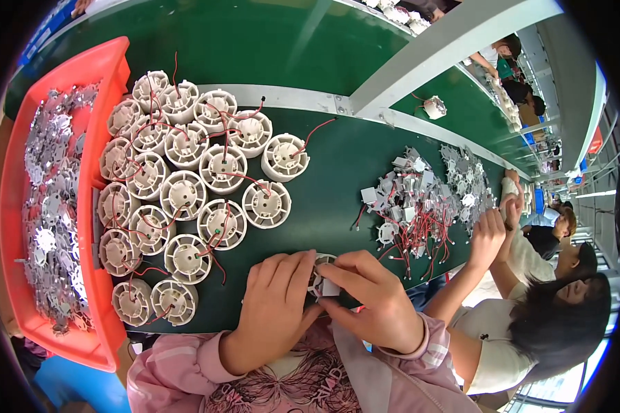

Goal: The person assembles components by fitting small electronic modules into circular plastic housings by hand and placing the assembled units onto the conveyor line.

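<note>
Centrally, at the near edge of the green tabletop (324,196), a round white housing (323,259), mostly hidden by fingers, is held between both hands. A pale grey square piece (330,287) at its near side is pinched between thumb and forefinger of the right hand (379,299). The left hand (272,299) is curved along the other side, fingers laid together; its exact grip cannot be told. To the left, white cylindrical housings (183,195) with red wires are grouped beside a red bin (109,330) filled with silver metal plates (46,239). To the right, red-wired metal parts (417,213) are heaped near a co-worker's hand (488,234).
</note>
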The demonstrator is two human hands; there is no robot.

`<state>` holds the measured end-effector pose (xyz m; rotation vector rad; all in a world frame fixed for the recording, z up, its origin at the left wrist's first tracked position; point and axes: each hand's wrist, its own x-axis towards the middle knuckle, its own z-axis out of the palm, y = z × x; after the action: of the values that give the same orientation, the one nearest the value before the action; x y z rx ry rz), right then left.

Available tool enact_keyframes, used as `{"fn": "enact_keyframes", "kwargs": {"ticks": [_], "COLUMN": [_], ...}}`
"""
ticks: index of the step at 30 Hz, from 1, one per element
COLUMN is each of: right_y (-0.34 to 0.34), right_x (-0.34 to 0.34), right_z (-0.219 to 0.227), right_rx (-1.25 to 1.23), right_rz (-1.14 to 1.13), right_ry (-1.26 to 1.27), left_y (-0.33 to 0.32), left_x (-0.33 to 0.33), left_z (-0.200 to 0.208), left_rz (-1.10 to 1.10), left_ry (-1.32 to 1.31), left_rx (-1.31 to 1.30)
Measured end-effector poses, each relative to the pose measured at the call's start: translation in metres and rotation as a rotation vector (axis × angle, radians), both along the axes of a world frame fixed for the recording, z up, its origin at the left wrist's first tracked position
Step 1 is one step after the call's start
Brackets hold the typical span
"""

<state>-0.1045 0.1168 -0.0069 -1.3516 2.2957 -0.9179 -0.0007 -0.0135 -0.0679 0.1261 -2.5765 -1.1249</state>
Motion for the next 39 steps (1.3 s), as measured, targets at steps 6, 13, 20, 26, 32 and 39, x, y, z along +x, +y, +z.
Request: {"fn": "enact_keyframes", "kwargs": {"ticks": [6, 13, 20, 26, 32, 39], "right_y": [0.001, -0.001, -0.008, -0.01, -0.008, -0.003], "right_x": [-0.008, -0.015, -0.002, 0.004, 0.0, -0.018], "right_z": [0.006, 0.005, 0.007, 0.006, 0.01, 0.008], "right_rx": [0.031, 0.055, 0.099, 0.115, 0.1, 0.129], "right_rz": [-0.02, 0.045, -0.052, -0.033, 0.024, 0.087], "right_ry": [-0.005, 0.022, 0.014, 0.112, 0.181, -0.037], "left_y": [-0.002, 0.0, -0.003, -0.004, -0.002, -0.004], "left_x": [-0.004, -0.005, -0.005, -0.005, -0.005, -0.005], "left_z": [-0.013, -0.017, -0.015, -0.015, -0.014, -0.017], "left_rz": [-0.015, 0.01, 0.013, 0.015, 0.013, -0.006], "left_ry": [0.084, 0.132, 0.116, 0.111, 0.105, 0.136], "left_rx": [0.102, 0.133, 0.13, 0.158, 0.152, 0.122]}}
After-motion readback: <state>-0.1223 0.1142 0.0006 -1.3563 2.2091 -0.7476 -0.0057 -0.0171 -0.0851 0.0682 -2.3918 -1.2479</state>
